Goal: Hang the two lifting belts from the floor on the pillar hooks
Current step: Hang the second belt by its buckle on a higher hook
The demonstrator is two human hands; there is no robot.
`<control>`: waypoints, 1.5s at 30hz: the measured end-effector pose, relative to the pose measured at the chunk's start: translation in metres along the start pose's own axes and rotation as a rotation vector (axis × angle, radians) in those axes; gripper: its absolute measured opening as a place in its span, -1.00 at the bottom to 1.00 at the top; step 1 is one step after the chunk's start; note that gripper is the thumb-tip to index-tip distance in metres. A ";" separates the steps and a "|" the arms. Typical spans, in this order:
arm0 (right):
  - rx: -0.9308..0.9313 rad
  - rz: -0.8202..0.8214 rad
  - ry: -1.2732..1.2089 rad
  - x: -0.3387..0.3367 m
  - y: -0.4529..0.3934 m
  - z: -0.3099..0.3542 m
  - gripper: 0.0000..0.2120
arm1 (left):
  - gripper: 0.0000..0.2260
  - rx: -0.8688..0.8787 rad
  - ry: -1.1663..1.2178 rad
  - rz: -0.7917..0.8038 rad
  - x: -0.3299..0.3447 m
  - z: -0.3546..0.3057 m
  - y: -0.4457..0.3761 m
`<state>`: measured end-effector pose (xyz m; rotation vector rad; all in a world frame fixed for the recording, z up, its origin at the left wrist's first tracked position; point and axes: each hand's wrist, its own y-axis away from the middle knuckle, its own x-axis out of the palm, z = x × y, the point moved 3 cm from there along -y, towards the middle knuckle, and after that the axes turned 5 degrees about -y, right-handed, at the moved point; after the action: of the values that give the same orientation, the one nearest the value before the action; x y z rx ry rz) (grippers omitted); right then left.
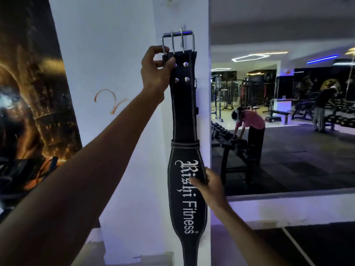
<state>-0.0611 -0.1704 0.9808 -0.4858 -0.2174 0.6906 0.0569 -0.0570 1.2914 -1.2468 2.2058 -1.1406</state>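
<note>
A black leather lifting belt (185, 116) with white lettering hangs straight down the white pillar (124, 64). Its chrome double-prong buckle (177, 42) is at the top, level with a small metal hook (184, 28) on the pillar. My left hand (156, 69) pinches the belt's top end just under the buckle. My right hand (208, 184) grips the right edge of the belt's wide lettered part lower down. Behind the belt, part of a second dark strap or fitting (196, 112) shows at the pillar's edge; I cannot tell what it is.
A large mirror (278, 112) to the right of the pillar reflects the gym: dumbbell racks, benches, two people bending over. A dark poster (28, 93) covers the wall to the left. Black floor mats (317, 244) lie at lower right.
</note>
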 end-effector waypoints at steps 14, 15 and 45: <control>0.094 0.098 -0.034 -0.025 0.009 -0.002 -0.68 | -0.80 -0.057 -0.021 -0.046 0.021 -0.005 0.012; 0.120 0.106 -0.003 -0.027 0.020 -0.016 -0.68 | -0.80 -0.062 -0.028 -0.048 0.020 -0.003 0.013; -0.366 -0.080 -0.252 0.006 -0.124 0.268 -0.78 | -0.81 -0.348 -0.037 0.301 -0.029 0.090 0.169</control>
<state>-0.0805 -0.1533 1.2748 -0.7347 -0.6042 0.6348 0.0381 -0.0269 1.1006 -0.9968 2.5296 -0.6329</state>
